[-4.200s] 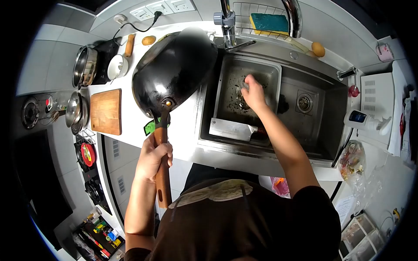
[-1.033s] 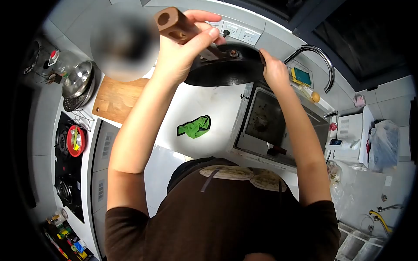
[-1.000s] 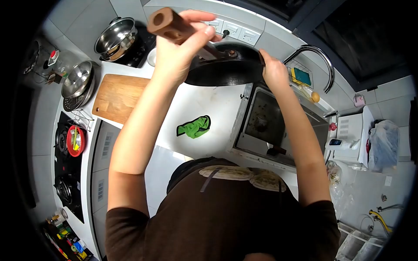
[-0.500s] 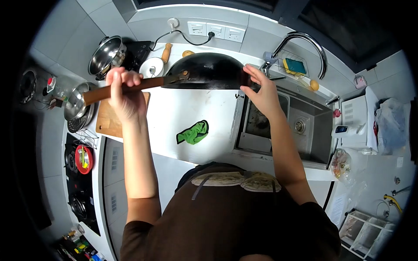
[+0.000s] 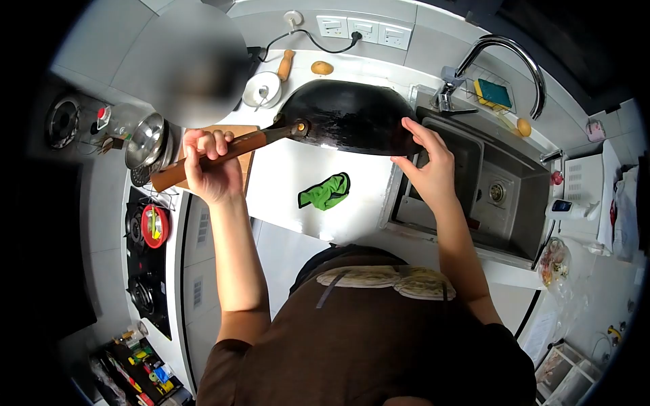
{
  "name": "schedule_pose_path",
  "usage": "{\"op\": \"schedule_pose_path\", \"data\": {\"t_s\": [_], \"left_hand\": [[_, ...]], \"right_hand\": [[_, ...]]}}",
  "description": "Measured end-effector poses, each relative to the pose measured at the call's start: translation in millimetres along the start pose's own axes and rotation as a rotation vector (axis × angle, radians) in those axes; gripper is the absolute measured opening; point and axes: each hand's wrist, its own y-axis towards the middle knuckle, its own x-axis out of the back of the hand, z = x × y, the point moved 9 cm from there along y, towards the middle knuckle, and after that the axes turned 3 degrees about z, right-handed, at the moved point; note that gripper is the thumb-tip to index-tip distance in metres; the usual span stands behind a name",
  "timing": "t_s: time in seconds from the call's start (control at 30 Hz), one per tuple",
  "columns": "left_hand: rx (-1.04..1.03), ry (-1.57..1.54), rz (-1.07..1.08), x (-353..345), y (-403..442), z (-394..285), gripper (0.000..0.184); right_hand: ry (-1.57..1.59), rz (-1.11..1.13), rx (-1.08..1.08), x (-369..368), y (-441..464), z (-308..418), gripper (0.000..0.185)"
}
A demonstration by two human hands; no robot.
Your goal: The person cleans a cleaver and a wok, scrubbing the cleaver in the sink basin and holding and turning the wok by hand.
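A black wok (image 5: 349, 115) is held up over the white counter (image 5: 277, 186), its dark outer side showing. Fingers of my left hand (image 5: 213, 162) wrap round its brown wooden handle (image 5: 254, 141). At the wok's right end, my right hand (image 5: 431, 162) grips the edge between thumb and fingers; the exact grip is partly hidden. Below the wok a crumpled green cloth (image 5: 326, 192) with black trim lies on the counter.
Right of the counter is a steel sink (image 5: 518, 220) with a tray (image 5: 460, 159) and a tall faucet (image 5: 504, 40). Behind the wok are a white bowl (image 5: 263, 89), a rolling pin (image 5: 286, 65) and a potato (image 5: 321, 68). A cutting board (image 5: 245, 159) lies left.
Since the earliest frame, my right hand has left the sink tray and taken the wok's far edge. The wok has been raised and turned; lately its outer side has tilted further into view.
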Motion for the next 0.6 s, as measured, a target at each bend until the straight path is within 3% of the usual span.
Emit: {"op": "schedule_pose_path", "data": {"t_s": [0.27, 0.5, 0.6], "left_hand": [[-0.005, -0.018, -0.089, 25.5, -13.0, -4.7, 0.026], [0.022, -0.027, -0.154, 43.0, -12.1, -5.2, 0.018], [0.057, -0.066, -0.051, 45.9, -8.1, -4.1, 0.027]], "right_hand": [[0.087, 0.077, 0.057, -1.6, -11.0, -7.8, 0.063], [0.086, 0.004, -0.08, 6.7, -26.3, -44.3, 0.057], [0.204, 0.015, -0.218, -0.7, -34.4, -78.8, 0.053]]}}
